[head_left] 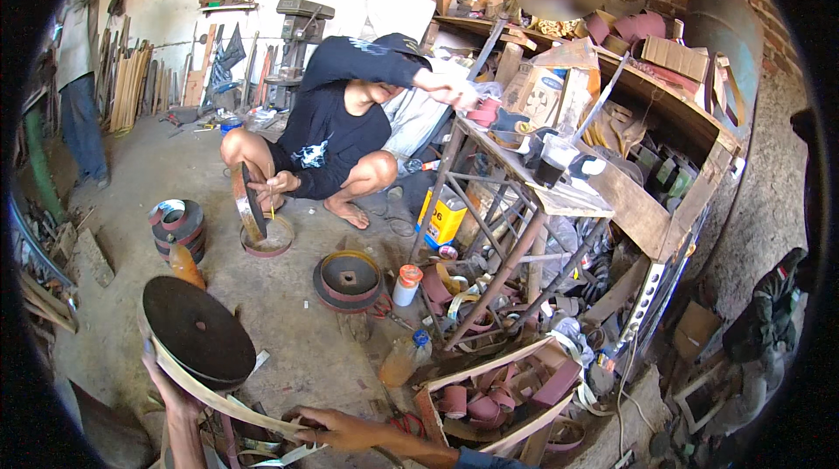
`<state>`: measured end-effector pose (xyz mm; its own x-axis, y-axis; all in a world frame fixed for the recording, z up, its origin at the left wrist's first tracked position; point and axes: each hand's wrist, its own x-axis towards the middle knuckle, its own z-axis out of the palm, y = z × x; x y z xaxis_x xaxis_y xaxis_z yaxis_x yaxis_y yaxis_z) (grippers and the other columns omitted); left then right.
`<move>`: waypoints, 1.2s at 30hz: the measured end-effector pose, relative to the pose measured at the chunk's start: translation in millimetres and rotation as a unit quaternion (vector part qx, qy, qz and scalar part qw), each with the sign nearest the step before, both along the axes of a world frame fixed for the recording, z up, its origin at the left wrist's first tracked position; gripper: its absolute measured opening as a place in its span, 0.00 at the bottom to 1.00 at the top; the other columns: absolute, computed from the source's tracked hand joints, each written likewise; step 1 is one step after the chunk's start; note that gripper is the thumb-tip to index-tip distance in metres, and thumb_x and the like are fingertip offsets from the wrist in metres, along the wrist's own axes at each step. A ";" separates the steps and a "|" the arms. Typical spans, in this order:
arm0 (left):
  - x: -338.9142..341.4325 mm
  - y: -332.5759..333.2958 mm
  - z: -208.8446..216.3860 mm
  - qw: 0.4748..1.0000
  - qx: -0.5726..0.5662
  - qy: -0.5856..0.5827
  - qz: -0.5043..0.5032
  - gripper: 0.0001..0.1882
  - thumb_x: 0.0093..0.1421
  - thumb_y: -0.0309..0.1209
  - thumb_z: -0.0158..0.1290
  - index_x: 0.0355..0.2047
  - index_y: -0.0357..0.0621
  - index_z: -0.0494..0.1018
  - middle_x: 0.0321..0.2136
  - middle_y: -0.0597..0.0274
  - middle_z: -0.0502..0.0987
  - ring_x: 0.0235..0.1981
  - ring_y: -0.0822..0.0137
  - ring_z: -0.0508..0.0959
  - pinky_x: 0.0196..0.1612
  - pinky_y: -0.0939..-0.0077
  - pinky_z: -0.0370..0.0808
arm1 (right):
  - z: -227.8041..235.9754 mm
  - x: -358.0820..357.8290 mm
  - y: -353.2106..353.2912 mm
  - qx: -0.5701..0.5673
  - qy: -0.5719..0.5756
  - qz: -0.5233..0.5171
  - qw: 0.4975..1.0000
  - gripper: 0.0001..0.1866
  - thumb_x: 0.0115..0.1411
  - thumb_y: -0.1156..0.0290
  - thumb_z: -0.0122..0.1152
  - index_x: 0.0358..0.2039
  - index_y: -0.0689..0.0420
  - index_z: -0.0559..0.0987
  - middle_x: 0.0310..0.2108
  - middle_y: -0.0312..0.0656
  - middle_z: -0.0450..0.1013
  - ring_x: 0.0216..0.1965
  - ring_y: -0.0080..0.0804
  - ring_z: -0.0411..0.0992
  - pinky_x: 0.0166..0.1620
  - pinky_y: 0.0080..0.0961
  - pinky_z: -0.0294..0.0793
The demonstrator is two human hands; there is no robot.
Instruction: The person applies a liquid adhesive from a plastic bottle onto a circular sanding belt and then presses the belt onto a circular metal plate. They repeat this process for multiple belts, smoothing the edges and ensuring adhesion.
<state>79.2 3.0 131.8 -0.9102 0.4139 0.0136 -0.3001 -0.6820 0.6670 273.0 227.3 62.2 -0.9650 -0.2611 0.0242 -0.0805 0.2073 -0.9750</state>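
Observation:
My left hand (170, 390) grips the lower edge of a large dark round disc (197, 331), held upright near the floor at the lower left. A pale flat strip (218, 399) runs along the disc's rim and down to my right hand (336, 430), which pinches its free end. Across from me a person in a dark long-sleeved top (336, 115) squats, holding another disc on edge (248, 202) with one hand and reaching toward the metal-frame table (516, 198) with the other.
Stacked discs (177, 229) and a round rimmed wheel (350, 278) lie on the concrete floor. Bottles (405, 285) (400, 362) stand by a crate of sanding scraps (494, 399). A cluttered shelf (664, 145) lines the right. Another person (80, 84) stands at far left.

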 end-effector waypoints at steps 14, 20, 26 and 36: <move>-37.9 -37.3 32.7 0.997 0.036 -0.034 0.055 0.47 0.57 0.66 0.46 0.64 0.43 0.63 0.62 0.47 0.68 0.59 0.49 0.70 0.63 0.51 0.66 | 46.9 -17.3 2.7 0.185 0.190 -0.242 0.933 0.12 0.49 0.71 0.74 0.27 0.65 0.81 0.27 0.45 0.71 0.33 0.35 0.71 0.36 0.29 0.68; -22.5 -68.9 5.6 0.966 0.199 0.053 -0.159 0.48 0.54 0.65 0.45 0.66 0.41 0.61 0.63 0.46 0.66 0.61 0.46 0.69 0.65 0.49 0.64 | 72.5 -53.1 5.9 0.200 0.120 -0.264 0.936 0.10 0.59 0.72 0.65 0.37 0.65 0.84 0.33 0.56 0.80 0.35 0.38 0.81 0.38 0.28 0.76; 14.1 -72.9 -25.9 0.989 0.128 -0.007 -0.074 0.48 0.53 0.63 0.47 0.66 0.41 0.61 0.63 0.46 0.66 0.61 0.47 0.69 0.65 0.50 0.64 | 59.6 -71.2 -5.9 -0.169 0.025 -0.249 0.953 0.24 0.65 0.76 0.58 0.61 0.57 0.67 0.53 0.43 0.74 0.53 0.31 0.71 0.55 0.28 0.69; 26.3 -34.5 -31.1 0.989 0.084 -0.019 -0.117 0.47 0.51 0.59 0.49 0.66 0.41 0.60 0.62 0.46 0.66 0.60 0.49 0.69 0.64 0.52 0.64 | 45.1 -43.0 -1.0 -0.410 -0.108 -0.195 0.884 0.35 0.62 0.74 0.64 0.67 0.62 0.60 0.52 0.44 0.73 0.52 0.32 0.72 0.58 0.34 0.68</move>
